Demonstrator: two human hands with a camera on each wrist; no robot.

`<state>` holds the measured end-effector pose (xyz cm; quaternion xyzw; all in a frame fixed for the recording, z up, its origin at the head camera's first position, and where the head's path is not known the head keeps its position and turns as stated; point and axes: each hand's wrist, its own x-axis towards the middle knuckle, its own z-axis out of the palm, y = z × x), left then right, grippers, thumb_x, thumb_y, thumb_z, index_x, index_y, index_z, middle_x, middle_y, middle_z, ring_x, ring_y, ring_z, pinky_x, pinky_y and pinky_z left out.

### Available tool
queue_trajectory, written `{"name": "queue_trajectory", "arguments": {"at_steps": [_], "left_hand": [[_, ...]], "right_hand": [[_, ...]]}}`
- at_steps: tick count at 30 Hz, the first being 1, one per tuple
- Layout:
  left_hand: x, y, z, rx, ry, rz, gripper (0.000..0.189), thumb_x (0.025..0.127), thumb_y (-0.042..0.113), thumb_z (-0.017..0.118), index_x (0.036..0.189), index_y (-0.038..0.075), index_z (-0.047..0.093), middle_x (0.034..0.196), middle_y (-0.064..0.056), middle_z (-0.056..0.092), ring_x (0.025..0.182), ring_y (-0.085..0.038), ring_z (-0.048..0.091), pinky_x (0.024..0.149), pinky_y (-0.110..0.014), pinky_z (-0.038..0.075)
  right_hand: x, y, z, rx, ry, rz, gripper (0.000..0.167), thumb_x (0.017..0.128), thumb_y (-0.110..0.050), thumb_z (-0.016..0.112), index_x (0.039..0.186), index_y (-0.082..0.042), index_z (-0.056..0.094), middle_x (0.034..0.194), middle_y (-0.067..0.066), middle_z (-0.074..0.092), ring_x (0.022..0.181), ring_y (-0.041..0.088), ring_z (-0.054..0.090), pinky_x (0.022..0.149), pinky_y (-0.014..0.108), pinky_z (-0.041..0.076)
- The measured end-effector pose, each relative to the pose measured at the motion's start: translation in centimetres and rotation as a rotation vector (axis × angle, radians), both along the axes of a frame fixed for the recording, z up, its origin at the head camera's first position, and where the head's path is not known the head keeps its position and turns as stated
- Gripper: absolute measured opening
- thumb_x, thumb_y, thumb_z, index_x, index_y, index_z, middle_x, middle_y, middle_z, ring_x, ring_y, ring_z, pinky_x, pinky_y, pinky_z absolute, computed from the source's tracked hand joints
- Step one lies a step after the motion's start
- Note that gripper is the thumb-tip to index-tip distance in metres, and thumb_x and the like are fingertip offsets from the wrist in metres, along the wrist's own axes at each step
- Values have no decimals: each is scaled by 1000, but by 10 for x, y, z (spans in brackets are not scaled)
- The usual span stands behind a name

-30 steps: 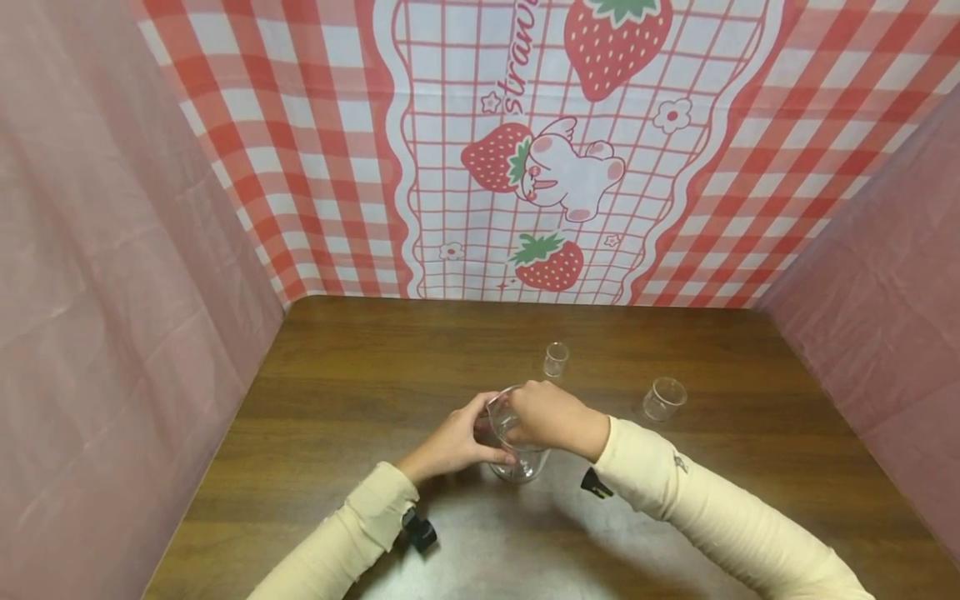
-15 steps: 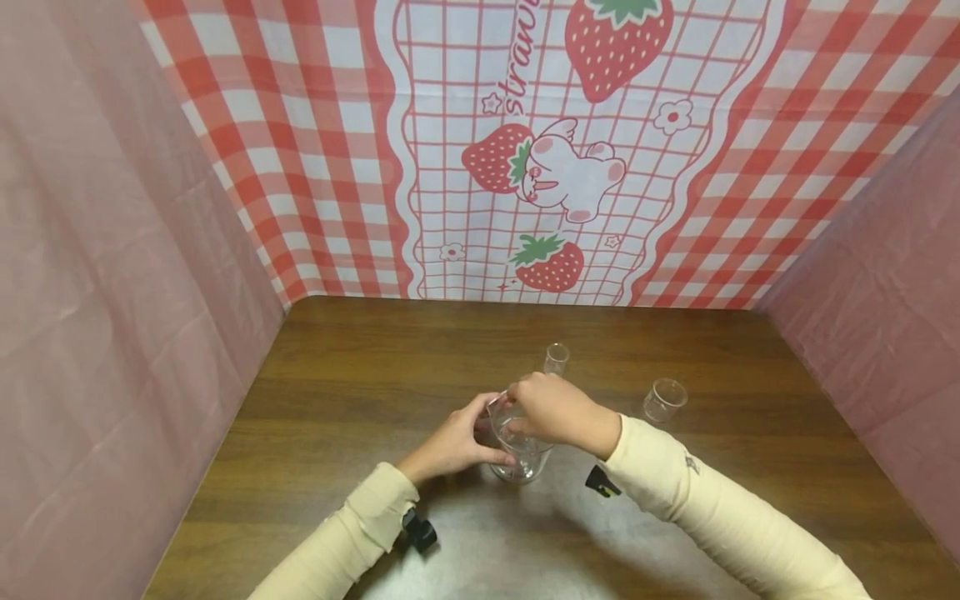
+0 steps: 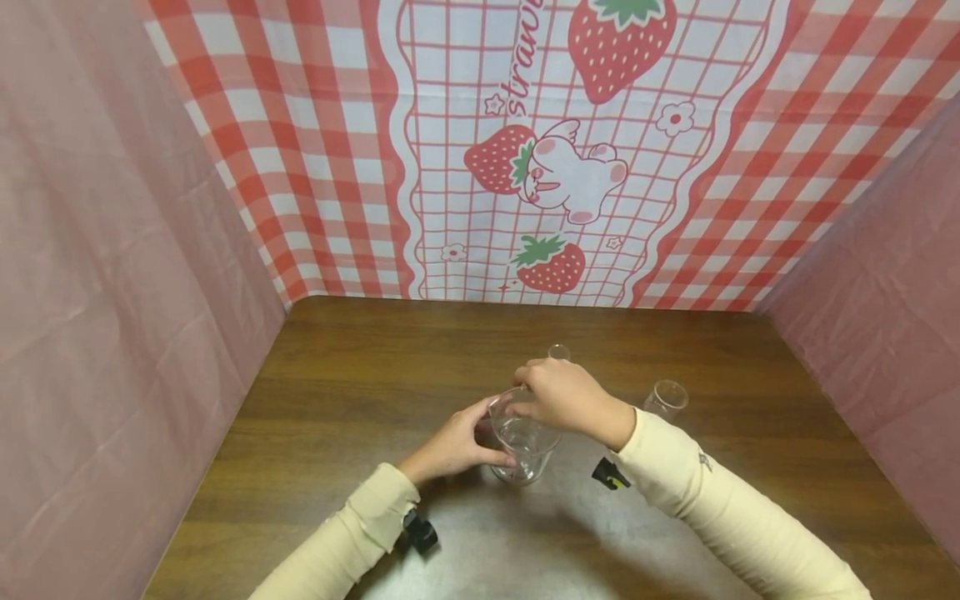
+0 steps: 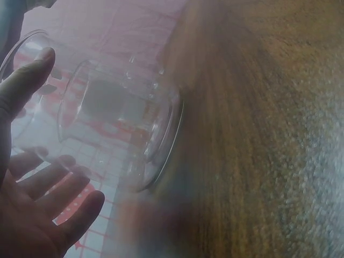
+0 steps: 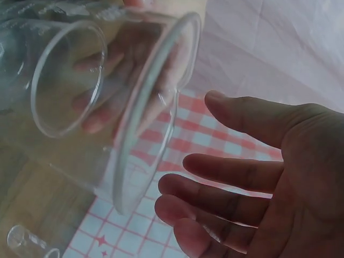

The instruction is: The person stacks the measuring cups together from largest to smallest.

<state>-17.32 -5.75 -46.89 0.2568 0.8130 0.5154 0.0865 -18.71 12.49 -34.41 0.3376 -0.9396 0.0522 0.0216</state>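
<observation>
A large clear glass beaker (image 3: 534, 446) stands upright on the table, and my left hand (image 3: 453, 446) grips its side between thumb and fingers. Nested within it is a smaller glass beaker (image 5: 36, 102), whose rim shows through the wall in both wrist views. My right hand (image 3: 572, 397) is over the big beaker's mouth in the head view. The right wrist view has that hand (image 5: 269, 177) just outside the rim, fingers loosely spread and holding nothing.
Behind my right hand a tiny glass beaker (image 3: 558, 352) is partly hidden. Farther right stands a low, wider beaker (image 3: 667, 395), partly covered by my sleeve. A strawberry-print cloth (image 3: 547, 265) hangs at the wooden table's (image 3: 360, 358) back edge; pink curtains (image 3: 885, 333) flank it.
My right hand has come up out of the large beaker and moved back and slightly right. It now covers more of the tiny beaker. The left hand keeps its grip in place.
</observation>
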Motion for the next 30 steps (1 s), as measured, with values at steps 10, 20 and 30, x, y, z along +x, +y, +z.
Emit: {"name": "queue_trajectory", "arguments": {"at_steps": [10, 20, 30], "left_hand": [[-1, 0, 0, -14, 6, 5, 86, 71, 28, 88, 143, 11, 45, 140, -8, 57, 125, -26, 56, 105, -44, 48], [-2, 0, -4, 23, -14, -20, 84, 73, 25, 87, 143, 8, 44, 146, -9, 51, 131, -27, 52, 106, -42, 49], [-3, 0, -4, 64, -25, -39, 83, 73, 19, 86, 143, 7, 43, 145, -12, 52, 131, -29, 52, 105, -41, 50]], "right_hand": [[-10, 9, 9, -46, 22, -21, 37, 79, -37, 79, 98, -6, 74, 90, 7, 72, 80, 22, 68, 70, 39, 59], [-19, 20, 16, -62, -17, -76, 41, 80, -36, 78, 104, -3, 72, 96, 11, 73, 84, 23, 68, 73, 42, 58], [-29, 34, 21, -97, -67, -133, 35, 84, -32, 75, 104, -3, 72, 97, 12, 73, 88, 25, 68, 77, 44, 58]]}}
